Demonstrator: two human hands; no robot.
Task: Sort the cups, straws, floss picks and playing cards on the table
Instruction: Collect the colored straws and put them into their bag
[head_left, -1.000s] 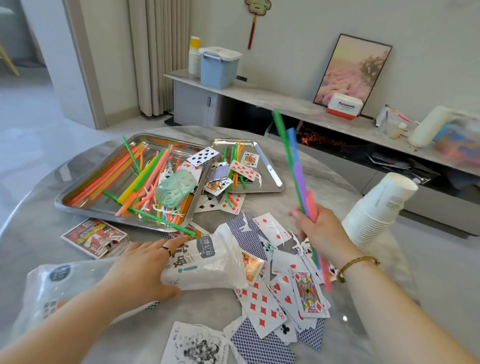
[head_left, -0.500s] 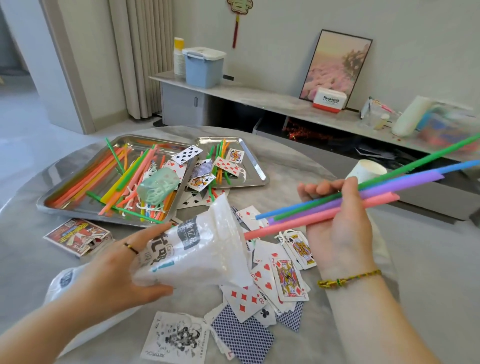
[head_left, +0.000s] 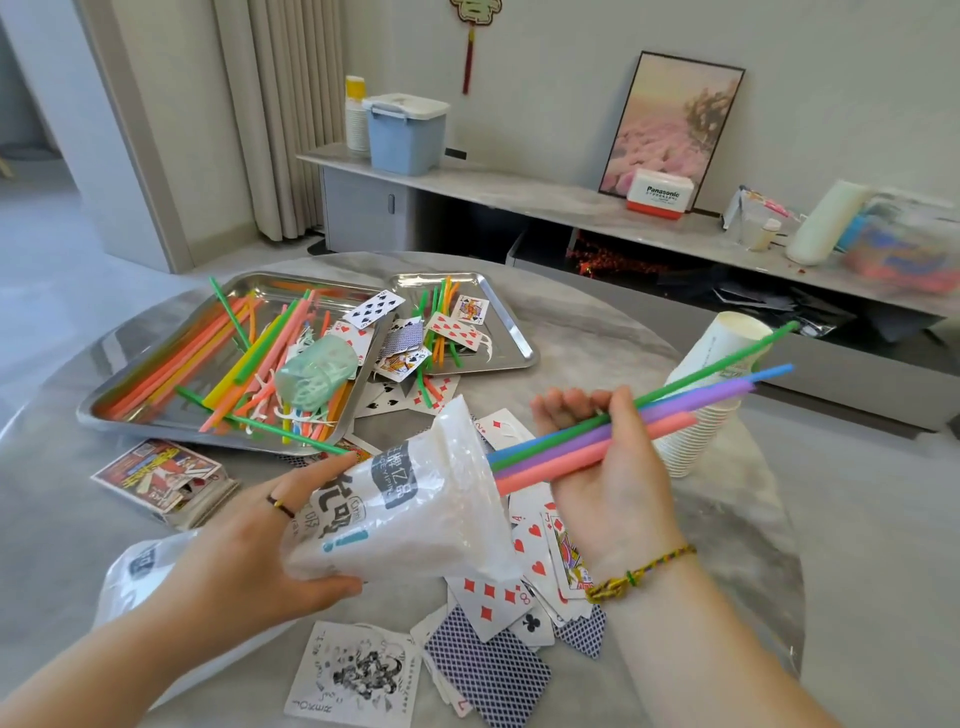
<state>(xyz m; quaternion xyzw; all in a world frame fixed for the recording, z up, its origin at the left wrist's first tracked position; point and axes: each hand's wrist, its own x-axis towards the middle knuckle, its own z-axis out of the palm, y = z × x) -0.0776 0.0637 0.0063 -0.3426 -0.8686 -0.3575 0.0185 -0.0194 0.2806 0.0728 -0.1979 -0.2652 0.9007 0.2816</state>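
Four straws (head_left: 571, 448) under curled fingers (head_left: 570, 405)

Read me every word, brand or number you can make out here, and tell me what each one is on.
"Panasonic": on the white and red box on the shelf.
"8": on the eight of diamonds card on the table.
Plastic bag in the left hand: Chinese print, too creased to read.
Card box: print blurred.
Paper cups: print too small.
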